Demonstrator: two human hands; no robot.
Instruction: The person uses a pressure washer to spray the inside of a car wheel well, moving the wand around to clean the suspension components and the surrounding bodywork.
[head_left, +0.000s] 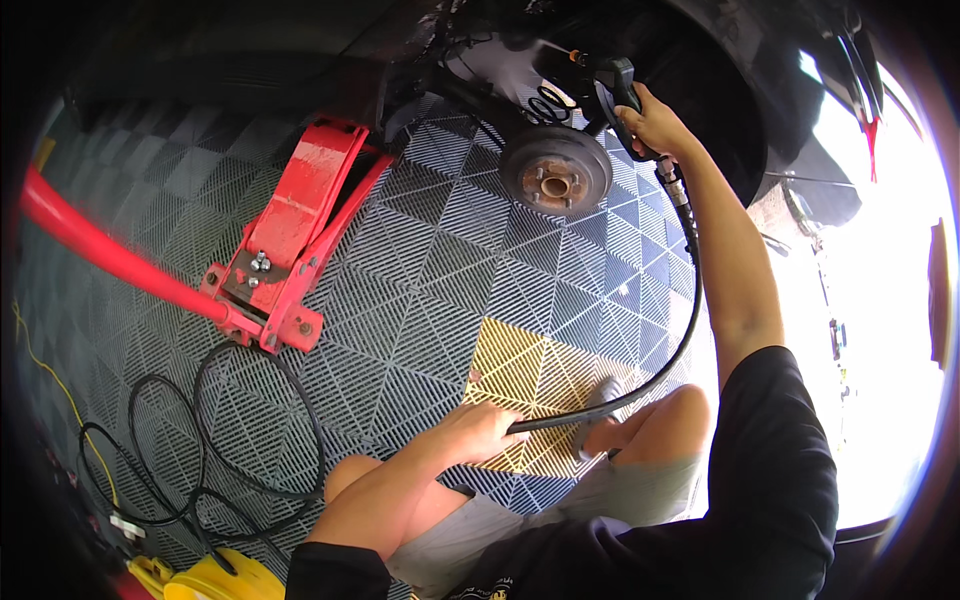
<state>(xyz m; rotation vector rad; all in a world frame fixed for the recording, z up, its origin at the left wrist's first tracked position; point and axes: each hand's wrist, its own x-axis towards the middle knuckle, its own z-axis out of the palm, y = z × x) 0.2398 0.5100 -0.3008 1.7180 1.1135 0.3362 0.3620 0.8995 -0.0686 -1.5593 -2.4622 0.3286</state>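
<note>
My right hand (654, 124) grips a black pressure-washer spray gun (619, 82), raised into the wheel arch (724, 97) of a dark car. White spray leaves the orange nozzle tip (576, 56) towards the upper left, clouding the suspension behind. From the gun's base a black hose (694, 300) curves down to my left hand (484, 433), closed around it above my knee. Just left of and below the gun is a brake drum (556, 171), its hub rusty and wheel studs bare. A black coil spring (551, 105) sits behind the drum.
A red floor jack (292, 217) reaches under the car, with several lug nuts (259, 264) on it; its long handle (112, 236) extends left. Loops of black hose (319, 442), a yellow cord (56, 367) and a yellow machine (221, 577) occupy the lower left. Interlocking slatted tiles (405, 315) cover the floor.
</note>
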